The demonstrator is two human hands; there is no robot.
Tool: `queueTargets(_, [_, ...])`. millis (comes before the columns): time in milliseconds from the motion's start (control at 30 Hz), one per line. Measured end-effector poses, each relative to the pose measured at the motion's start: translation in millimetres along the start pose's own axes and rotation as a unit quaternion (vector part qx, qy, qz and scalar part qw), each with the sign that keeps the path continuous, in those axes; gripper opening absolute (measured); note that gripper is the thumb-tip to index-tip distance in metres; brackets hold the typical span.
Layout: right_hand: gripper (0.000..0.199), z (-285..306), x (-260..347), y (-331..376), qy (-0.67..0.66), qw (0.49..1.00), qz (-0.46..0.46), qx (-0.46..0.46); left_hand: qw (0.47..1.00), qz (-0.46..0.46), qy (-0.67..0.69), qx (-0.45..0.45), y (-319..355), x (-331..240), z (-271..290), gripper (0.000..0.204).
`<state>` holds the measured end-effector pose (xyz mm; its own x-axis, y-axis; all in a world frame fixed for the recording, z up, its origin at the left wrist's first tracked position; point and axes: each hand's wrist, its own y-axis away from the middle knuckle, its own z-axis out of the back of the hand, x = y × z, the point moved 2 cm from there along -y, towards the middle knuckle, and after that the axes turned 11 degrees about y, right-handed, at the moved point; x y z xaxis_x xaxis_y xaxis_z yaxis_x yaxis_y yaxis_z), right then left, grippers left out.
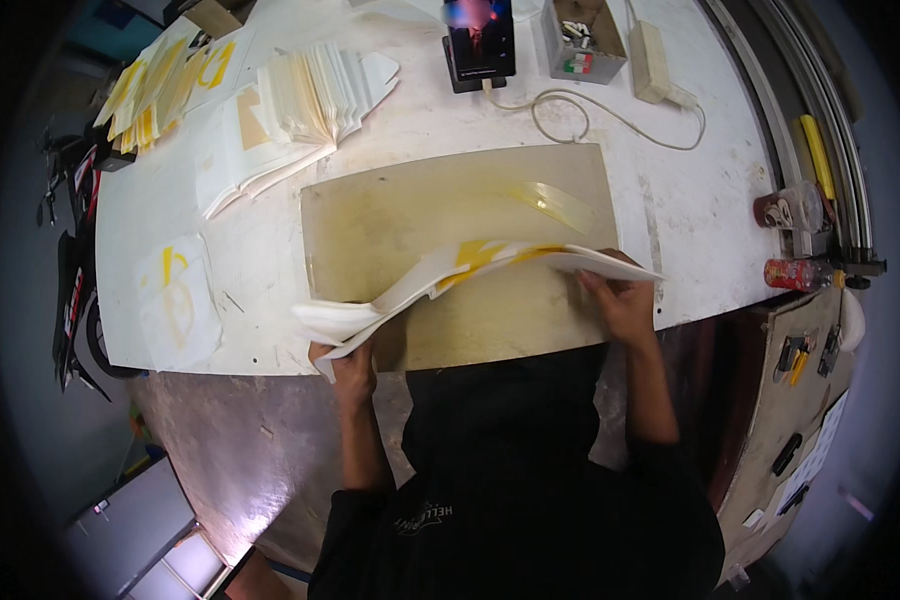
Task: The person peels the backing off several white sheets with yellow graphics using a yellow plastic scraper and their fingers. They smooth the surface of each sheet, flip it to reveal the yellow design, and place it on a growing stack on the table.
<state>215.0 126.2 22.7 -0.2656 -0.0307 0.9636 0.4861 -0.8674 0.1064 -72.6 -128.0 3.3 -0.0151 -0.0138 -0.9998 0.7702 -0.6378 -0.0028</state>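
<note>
My left hand (348, 372) grips one end of a long, thin white sheet-like piece with yellow patches (530, 252). The other end is pinched in my right hand (620, 300). Held up between both hands, the piece bows upward in the middle, and its left end looks layered and curled. Under it lies a yellowish, see-through cutting mat or board (370, 215) at the table's near edge. A shiny yellow strip (555, 205) rests on that board. Parts of my left fingers are hidden behind the piece.
Fanned white sheets (305, 105) and yellow-marked pieces (165, 95) lie at the far left. A flat white piece (178, 300) lies on the left. A phone (478, 45), grey box (585, 40), power strip (650, 62), cup (788, 208) and bottle (800, 273) stand beyond.
</note>
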Motion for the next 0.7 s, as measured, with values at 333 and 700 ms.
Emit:
queueTargets(333, [0.020,9.2,-3.9,5.9,0.010,0.999,0.022,-0.043,0.992,0.087,-0.002,-0.096,-0.9,-19.1,2.2,0.040])
queueTargets(700, [0.023,10.8,-1.0,-23.4,0.104,0.985,-0.094,0.096,0.976,0.071,-0.204,-0.018,-39.6,-15.7,-10.9,0.030])
